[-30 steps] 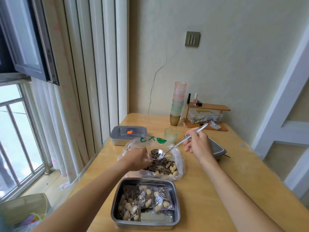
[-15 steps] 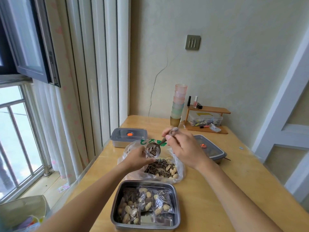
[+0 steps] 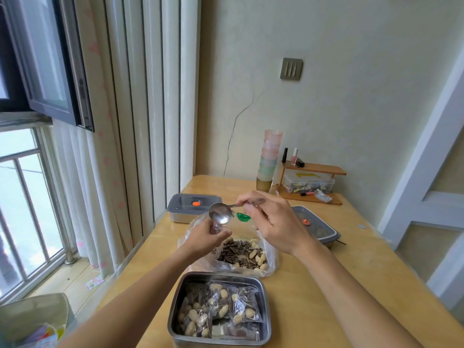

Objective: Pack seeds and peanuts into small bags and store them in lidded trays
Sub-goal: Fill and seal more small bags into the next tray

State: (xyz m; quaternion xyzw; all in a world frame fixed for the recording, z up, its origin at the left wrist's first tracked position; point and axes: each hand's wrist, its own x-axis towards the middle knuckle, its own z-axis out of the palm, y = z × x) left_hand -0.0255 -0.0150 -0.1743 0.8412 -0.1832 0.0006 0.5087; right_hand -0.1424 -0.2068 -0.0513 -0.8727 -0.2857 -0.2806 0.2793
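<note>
Seeds and peanuts (image 3: 242, 254) lie in a heap inside a large clear plastic bag (image 3: 270, 259) spread open on the wooden table (image 3: 326, 285), just below and between both hands. The right hand (image 3: 273, 222) pinches the handle of a metal spoon (image 3: 221, 214) between thumb and fingers; the spoon's bowl is tipped on its side, looks empty, and sits directly above the left hand (image 3: 206, 236). The left hand is closed around something small and clear held upright under the spoon's bowl, apparently a small bag (image 3: 215, 228), though most of it is hidden by the fingers and its contents cannot be made out.

Nearer the person than both hands stands an open steel tray (image 3: 266, 310) holding several filled small bags (image 3: 226, 307) of peanuts and seeds, packed mostly toward its left and far side. Beyond the left hand, a lidded tray (image 3: 185, 209) with an orange dot on its lid sits by the table's left edge. To the right of the right hand, a 2nd lidded tray (image 3: 319, 228) with an orange dot is partly hidden behind the wrist. Farther off, past the right hand, a stack of pastel cups (image 3: 270, 159) stands against the wall beside a small wooden shelf (image 3: 313, 169) carrying little bottles above a clear box.
</note>
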